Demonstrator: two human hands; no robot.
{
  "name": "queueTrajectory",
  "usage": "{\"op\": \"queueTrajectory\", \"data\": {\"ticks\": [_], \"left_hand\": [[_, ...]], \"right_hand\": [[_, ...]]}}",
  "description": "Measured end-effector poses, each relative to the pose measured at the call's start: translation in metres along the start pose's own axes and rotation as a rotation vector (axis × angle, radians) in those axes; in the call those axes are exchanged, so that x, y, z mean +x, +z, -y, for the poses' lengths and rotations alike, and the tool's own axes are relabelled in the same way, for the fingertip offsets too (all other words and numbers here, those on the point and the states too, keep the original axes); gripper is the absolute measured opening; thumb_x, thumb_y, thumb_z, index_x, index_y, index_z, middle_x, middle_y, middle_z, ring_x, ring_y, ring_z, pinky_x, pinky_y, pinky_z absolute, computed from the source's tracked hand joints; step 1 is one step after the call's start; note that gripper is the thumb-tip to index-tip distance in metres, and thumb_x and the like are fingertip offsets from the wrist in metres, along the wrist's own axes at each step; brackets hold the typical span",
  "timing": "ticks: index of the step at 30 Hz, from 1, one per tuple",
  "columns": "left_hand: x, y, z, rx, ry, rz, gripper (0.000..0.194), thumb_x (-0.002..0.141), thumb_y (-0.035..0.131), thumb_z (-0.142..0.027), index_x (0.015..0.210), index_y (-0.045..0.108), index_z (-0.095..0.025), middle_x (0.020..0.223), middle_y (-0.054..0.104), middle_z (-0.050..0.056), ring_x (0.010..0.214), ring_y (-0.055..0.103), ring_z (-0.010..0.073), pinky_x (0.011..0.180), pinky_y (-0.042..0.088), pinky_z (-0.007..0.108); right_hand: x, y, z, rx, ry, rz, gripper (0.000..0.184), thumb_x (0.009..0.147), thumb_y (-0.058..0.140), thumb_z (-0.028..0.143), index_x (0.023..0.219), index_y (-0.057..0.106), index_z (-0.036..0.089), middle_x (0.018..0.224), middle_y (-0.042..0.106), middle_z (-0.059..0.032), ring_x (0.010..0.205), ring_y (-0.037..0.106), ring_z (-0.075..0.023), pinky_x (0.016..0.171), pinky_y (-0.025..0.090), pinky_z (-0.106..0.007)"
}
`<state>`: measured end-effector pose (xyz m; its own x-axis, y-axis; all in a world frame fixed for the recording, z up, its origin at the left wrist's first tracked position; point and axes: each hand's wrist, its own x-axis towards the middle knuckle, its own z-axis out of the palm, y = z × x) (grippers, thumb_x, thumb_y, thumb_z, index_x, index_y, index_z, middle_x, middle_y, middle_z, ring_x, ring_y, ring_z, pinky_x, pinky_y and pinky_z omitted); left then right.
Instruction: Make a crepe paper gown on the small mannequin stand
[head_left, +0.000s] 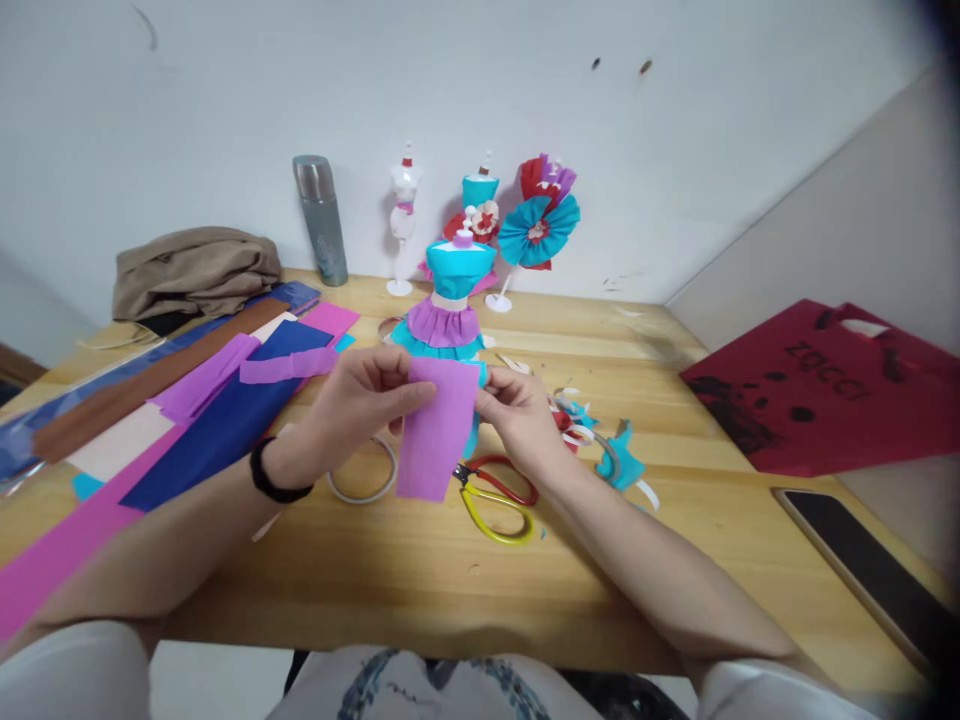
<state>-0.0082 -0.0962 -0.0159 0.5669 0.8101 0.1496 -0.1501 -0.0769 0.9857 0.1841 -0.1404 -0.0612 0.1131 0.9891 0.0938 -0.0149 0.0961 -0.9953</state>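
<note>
The left hand (382, 395) is closed in a pinch on the upper left part of a purple paper strip (436, 430), thumb lying over its face. The right hand (514, 405) is closed too, its thumb and fingertips pinching at the strip's upper right edge, where a bit of turquoise paper (472, 440) shows behind (most of that piece is hidden).

The wooden tabletop (337, 590) runs back to a pale wall (225, 90). At its far left a brown cloth (196, 270) lies bunched, with a gray bottle (322, 220) leaning against the wall beside it. Sheets of pink, brown, cream and dark blue paper (225, 425) overlap on the left. Small dress forms stand at the far middle, the nearest form (452, 300) wearing a turquoise top and a purple and turquoise skirt. Colored scraps (621, 455) lie right of the right hand; farther right are a red bag (840, 390) and, nearer, a dark phone (862, 570).

The purple strip hangs between the two hands, directly in front of the nearest form, its lower end just left of scissors (495, 500) with one red and one yellow handle. A roll of tape (363, 498) lies to its left.
</note>
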Motion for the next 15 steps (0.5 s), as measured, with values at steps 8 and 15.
{"op": "queueTrajectory", "data": {"ticks": [8,15], "left_hand": [[0.007,0.01,0.034,0.009,0.017,-0.111,0.035,0.067,0.083,-0.041,0.058,0.061,-0.015,0.064,0.061,0.001,0.065,0.056,0.0125,0.063,0.048,0.025],[0.006,0.008,0.03,0.058,0.066,-0.138,0.025,0.063,0.083,-0.025,0.053,0.062,-0.016,0.072,0.067,0.002,0.08,0.061,0.0158,0.08,0.049,0.029]], "right_hand": [[0.0,0.001,0.001,0.002,0.002,-0.02,0.034,0.065,0.078,0.045,0.06,0.056,0.02,0.055,0.047,0.0052,0.052,0.039,-0.009,0.05,0.034,-0.024],[-0.005,0.004,0.001,0.045,-0.019,0.025,0.029,0.068,0.075,0.043,0.063,0.06,0.02,0.057,0.051,0.0043,0.052,0.041,-0.0095,0.052,0.038,-0.024]]}}
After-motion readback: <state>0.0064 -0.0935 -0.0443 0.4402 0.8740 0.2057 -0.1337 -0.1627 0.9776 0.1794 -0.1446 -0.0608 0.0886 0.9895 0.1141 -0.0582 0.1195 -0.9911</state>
